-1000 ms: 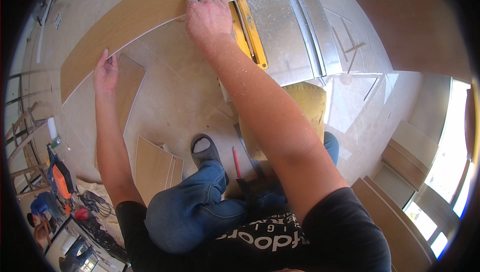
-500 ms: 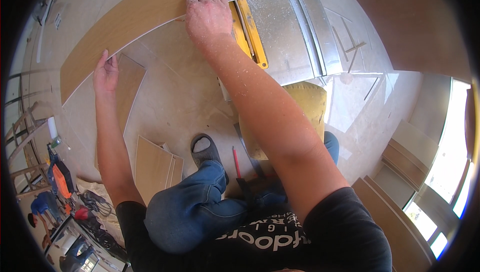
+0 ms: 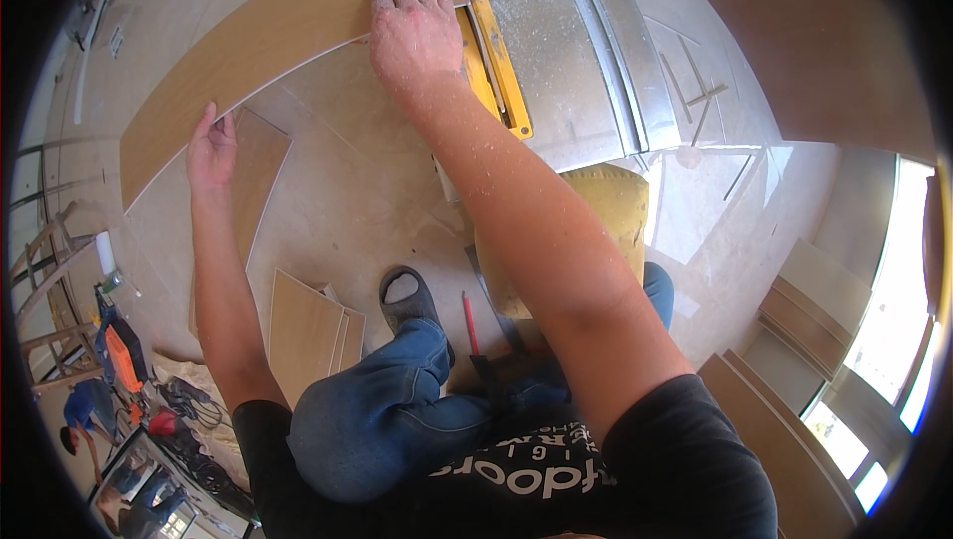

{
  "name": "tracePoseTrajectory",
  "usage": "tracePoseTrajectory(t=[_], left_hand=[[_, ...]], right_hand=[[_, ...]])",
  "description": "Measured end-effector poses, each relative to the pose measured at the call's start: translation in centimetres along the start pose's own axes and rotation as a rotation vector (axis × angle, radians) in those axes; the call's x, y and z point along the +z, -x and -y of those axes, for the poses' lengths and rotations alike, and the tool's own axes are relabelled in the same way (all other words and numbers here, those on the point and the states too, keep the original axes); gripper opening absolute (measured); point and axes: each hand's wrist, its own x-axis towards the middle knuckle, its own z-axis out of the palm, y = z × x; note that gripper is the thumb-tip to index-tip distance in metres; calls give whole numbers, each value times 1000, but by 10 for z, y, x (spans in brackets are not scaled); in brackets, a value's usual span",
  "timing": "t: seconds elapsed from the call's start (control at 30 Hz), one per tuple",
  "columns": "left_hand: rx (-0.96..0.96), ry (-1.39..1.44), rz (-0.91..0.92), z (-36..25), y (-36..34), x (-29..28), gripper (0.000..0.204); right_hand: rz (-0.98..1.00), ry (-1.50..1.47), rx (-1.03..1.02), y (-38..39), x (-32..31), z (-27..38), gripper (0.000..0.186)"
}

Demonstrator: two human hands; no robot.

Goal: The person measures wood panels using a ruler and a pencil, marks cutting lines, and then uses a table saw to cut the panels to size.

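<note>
At the metal table (image 3: 556, 92) | long board (image 3: 268, 38) runs leftward from yellow frame (image 3: 512, 102) | right hand (image 3: 419, 38), nearer the frame, lies flat atop board | left hand (image 3: 212, 150) clamps board's near edge

Board (image 3: 268, 31): overhanging the worktop's (image 3: 541, 38) left edge
Right hand (image 3: 417, 35): on the board's right end
Left hand (image 3: 211, 154): at the board's near edge
Seat (image 3: 617, 206): before the worktop's near edge
Strips (image 3: 707, 95): on floor (image 3: 333, 152) right of the worktop
</note>
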Motion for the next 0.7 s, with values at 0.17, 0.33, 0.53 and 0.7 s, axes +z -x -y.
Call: tracePoseTrajectory(t=[0.17, 0.33, 0.53, 0.7], left_hand=[[-2, -2, -14, -1, 0, -5, 30], [-7, -9, -7, 1, 2, -5, 31], [17, -17, -27, 1, 7, -6, 32], [12, -27, -11, 3, 14, -1, 31]], right_hand=[[28, 3, -3, 2, -3, 1, 43], [-7, -16, 0, 4, -1, 0, 43], [-22, -27, -5, 7, -3, 2, 42], [-28, -18, -9, 10, -2, 0, 42]])
